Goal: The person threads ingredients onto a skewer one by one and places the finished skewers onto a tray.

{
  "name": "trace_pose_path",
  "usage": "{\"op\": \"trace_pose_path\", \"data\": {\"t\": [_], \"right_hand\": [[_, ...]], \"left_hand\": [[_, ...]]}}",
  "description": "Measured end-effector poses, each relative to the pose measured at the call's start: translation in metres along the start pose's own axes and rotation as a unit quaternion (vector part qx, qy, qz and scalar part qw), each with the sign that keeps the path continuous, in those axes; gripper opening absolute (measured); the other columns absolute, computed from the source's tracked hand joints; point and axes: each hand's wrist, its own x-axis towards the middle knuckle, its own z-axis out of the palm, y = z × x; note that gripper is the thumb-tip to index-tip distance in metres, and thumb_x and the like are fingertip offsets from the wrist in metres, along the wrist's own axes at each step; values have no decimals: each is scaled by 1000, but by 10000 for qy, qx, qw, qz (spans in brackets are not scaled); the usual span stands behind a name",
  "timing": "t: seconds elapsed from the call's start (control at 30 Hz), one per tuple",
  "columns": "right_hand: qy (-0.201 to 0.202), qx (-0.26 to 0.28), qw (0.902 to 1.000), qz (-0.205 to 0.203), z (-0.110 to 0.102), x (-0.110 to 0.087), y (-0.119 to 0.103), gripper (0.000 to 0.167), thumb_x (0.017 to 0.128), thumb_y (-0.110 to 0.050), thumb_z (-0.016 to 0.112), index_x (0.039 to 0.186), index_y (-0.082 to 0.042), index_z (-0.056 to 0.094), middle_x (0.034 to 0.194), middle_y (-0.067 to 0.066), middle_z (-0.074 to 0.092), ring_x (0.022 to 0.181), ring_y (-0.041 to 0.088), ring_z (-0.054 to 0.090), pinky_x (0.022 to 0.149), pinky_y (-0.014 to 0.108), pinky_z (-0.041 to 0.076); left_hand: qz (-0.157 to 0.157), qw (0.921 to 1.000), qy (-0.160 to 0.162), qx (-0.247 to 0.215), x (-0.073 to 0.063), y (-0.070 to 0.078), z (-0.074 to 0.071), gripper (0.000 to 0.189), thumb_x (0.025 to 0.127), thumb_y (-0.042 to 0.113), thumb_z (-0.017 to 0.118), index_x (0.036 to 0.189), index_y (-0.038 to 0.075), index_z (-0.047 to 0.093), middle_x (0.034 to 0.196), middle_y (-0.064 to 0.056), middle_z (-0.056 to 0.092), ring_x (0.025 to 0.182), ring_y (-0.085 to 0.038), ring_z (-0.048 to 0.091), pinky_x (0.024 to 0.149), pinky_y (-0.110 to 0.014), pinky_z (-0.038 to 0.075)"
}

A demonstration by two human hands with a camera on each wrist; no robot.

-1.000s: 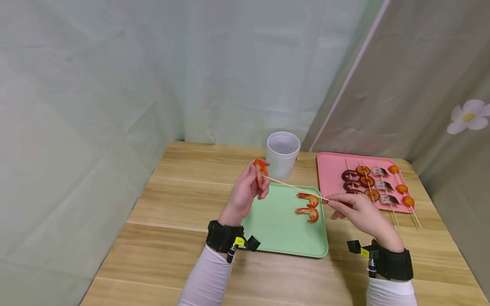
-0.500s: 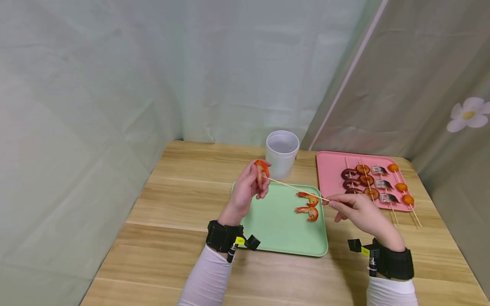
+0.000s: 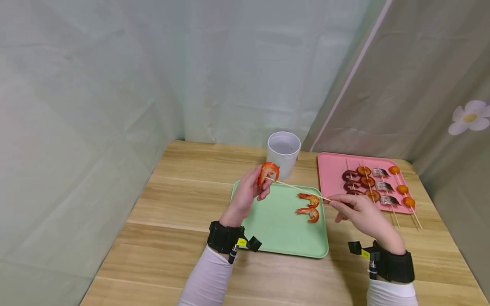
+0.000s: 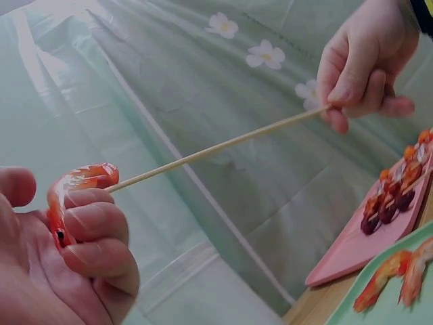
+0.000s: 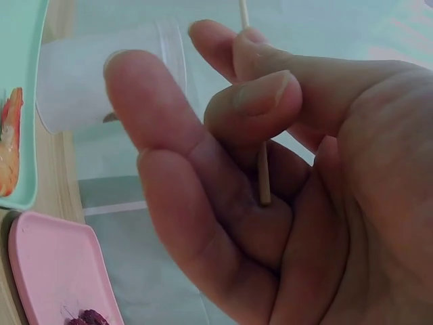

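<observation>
My left hand (image 3: 243, 193) holds an orange-red shrimp (image 3: 269, 171) above the left side of a green tray (image 3: 283, 240). In the left wrist view, curled fingers wrap the shrimp (image 4: 67, 193), and the thumb stands apart from it. A thin wooden skewer (image 3: 298, 188) runs from the shrimp to my right hand (image 3: 360, 212), which pinches it near its other end. The skewer's left tip meets the shrimp; how deep it goes is hidden. In the right wrist view the skewer's blunt end (image 5: 264, 183) sits among the fingers. Two more shrimp (image 3: 307, 213) lie on the tray's right side.
Behind the green tray stands a white cup (image 3: 283, 155). A pink tray (image 3: 329, 170) at the back right bears several skewers of food, among them orange balls (image 3: 402, 190) and silvery fish pieces (image 3: 384, 186). Curtains (image 3: 245, 76) close off the table's (image 3: 160, 204) back and sides.
The shrimp in my left hand has turned, so its curled side now shows beyond the fingers toward the right. My right hand keeps its pinch on the skewer, almost still.
</observation>
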Motion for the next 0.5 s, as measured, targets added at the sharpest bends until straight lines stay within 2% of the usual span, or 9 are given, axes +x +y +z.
{"op": "trace_pose_path", "data": {"t": [0.17, 0.37, 0.5], "right_hand": [[71, 132, 9998, -104, 3, 2, -1, 25, 113, -13, 57, 129, -5, 74, 100, 1, 77, 73, 12, 73, 71, 31, 58], [124, 187, 9997, -42, 9, 4, 1, 26, 114, -13, 53, 129, -4, 72, 104, 1, 76, 72, 14, 72, 73, 31, 58], [161, 276, 9993, -169, 15, 7, 0, 25, 114, -13, 54, 128, -3, 72, 90, -1, 74, 70, 14, 71, 70, 31, 58]], "left_hand": [[106, 9989, -195, -409, -1, 0, 3, 25, 114, 23, 32, 108, 6, 49, 81, -1, 43, 58, -12, 40, 54, -23, 30], [287, 9985, -381, -258, -2, 0, 6, 27, 118, 25, 35, 102, 6, 46, 81, 0, 42, 58, -10, 40, 56, -24, 29], [299, 9983, -491, -137, -4, -2, 9, 32, 118, 23, 36, 92, 5, 43, 73, 1, 39, 57, -11, 37, 55, -24, 27]]}}
